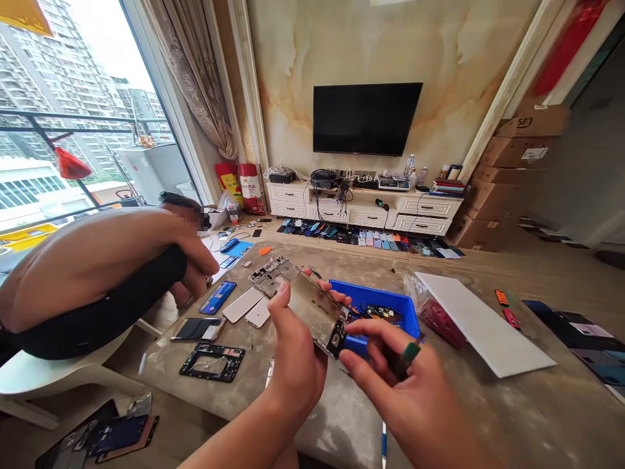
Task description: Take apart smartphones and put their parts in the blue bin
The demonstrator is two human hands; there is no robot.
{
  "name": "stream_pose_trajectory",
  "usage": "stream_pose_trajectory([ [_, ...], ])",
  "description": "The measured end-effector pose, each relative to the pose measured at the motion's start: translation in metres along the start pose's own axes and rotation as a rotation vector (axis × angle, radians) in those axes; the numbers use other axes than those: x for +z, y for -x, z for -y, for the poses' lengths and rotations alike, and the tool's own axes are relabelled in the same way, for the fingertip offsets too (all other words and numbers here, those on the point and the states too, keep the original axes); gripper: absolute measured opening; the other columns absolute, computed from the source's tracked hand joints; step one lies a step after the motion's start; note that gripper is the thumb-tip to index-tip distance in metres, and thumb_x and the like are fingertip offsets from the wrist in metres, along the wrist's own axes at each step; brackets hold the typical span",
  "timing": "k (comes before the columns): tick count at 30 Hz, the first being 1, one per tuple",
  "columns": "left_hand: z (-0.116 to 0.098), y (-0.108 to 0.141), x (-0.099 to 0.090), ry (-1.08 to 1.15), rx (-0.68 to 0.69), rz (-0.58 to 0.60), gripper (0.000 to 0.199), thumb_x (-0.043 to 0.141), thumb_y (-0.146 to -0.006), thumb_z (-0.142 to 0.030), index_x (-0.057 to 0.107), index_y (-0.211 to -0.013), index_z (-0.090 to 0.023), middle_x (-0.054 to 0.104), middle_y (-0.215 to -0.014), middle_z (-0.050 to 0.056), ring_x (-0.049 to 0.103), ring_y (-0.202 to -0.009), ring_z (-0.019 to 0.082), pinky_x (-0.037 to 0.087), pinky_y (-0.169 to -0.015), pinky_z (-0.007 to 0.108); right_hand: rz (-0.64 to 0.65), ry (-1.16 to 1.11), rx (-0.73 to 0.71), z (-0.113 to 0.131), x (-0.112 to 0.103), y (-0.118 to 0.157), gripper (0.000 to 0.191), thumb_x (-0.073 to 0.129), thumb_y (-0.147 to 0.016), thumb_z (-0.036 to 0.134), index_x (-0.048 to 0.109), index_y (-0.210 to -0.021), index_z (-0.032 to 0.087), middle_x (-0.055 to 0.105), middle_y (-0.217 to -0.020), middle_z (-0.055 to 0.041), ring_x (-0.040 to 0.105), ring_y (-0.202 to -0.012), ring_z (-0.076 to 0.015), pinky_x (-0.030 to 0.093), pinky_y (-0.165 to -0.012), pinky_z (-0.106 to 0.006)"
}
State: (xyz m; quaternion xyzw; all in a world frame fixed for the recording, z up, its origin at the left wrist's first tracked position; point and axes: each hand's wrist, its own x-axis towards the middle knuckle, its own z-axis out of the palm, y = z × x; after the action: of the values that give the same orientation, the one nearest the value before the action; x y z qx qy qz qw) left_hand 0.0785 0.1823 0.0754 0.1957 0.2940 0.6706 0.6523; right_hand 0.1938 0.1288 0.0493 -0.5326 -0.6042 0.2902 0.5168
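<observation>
My left hand [293, 339] is closed round an opened phone body [317, 306], thumb on its near edge and fingertips round the far edge. Its back is off, with a bare metal plate in the middle and exposed parts at both ends. My right hand [390, 371] is at the phone's lower right end, index finger and thumb close against it. A dark, slim tool with a green band [411, 352] is tucked in its curled fingers; most of it is hidden. Behind the phone sits a blue bin [410, 316] holding small phone parts.
Phone backs, a black frame [212, 363] and a blue phone [217, 298] lie on the table's left. A white board [483, 322] rests on a plastic bag at right. A pen-like tool [384, 446] lies near me. Another person [107, 273] crouches at left.
</observation>
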Motion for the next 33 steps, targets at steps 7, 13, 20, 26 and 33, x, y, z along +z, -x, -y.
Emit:
stream_pose_trajectory([
  [7,0.002,0.004,0.000,-0.072,0.004,-0.011,0.032,0.043,-0.092,-0.043,0.064,-0.102,-0.021,0.067,-0.082,0.005,0.070,-0.076,0.026,0.058,-0.069,0.038,-0.042,0.132,-0.193,0.004,0.000,-0.005,0.016,0.079,-0.075,0.026,0.078,-0.090,0.021,0.059,-0.059,0.0031,0.056,-0.051,-0.0121,0.044,-0.045,-0.020],
  [13,0.002,0.005,-0.003,-0.078,-0.030,0.032,0.028,0.046,-0.094,-0.043,0.063,-0.098,-0.021,0.065,-0.078,0.003,0.069,-0.076,0.024,0.058,-0.071,0.037,-0.015,0.162,-0.234,0.006,-0.008,-0.004,0.009,0.082,-0.077,0.026,0.078,-0.085,0.024,0.066,-0.063,0.0041,0.061,-0.053,-0.0110,0.046,-0.046,-0.018],
  [20,0.000,0.004,-0.006,-0.138,-0.084,0.036,0.033,0.044,-0.096,-0.047,0.064,-0.099,-0.020,0.066,-0.075,0.004,0.068,-0.071,0.023,0.056,-0.069,0.036,-0.032,0.266,-0.655,0.002,-0.014,-0.005,0.014,0.069,-0.090,0.019,0.075,-0.103,0.018,0.076,-0.093,-0.0067,0.074,-0.081,-0.0158,0.061,-0.073,-0.023],
  [26,-0.001,0.004,-0.008,-0.216,-0.095,0.076,0.035,0.044,-0.095,-0.048,0.064,-0.096,-0.019,0.067,-0.074,0.006,0.064,-0.066,0.021,0.054,-0.067,0.034,-0.070,0.351,-0.798,0.001,-0.012,-0.003,0.015,0.065,-0.092,0.014,0.074,-0.104,0.015,0.078,-0.093,-0.0083,0.076,-0.081,-0.0170,0.064,-0.074,-0.024],
  [33,0.005,-0.001,-0.015,-0.313,-0.054,0.013,0.048,0.055,-0.087,-0.065,0.062,-0.102,-0.020,0.066,-0.077,0.002,0.063,-0.064,0.018,0.052,-0.063,0.031,-0.068,0.457,-0.875,0.000,-0.008,0.002,0.016,0.063,-0.090,0.008,0.074,-0.101,0.009,0.078,-0.091,-0.0101,0.077,-0.080,-0.0192,0.065,-0.073,-0.026],
])
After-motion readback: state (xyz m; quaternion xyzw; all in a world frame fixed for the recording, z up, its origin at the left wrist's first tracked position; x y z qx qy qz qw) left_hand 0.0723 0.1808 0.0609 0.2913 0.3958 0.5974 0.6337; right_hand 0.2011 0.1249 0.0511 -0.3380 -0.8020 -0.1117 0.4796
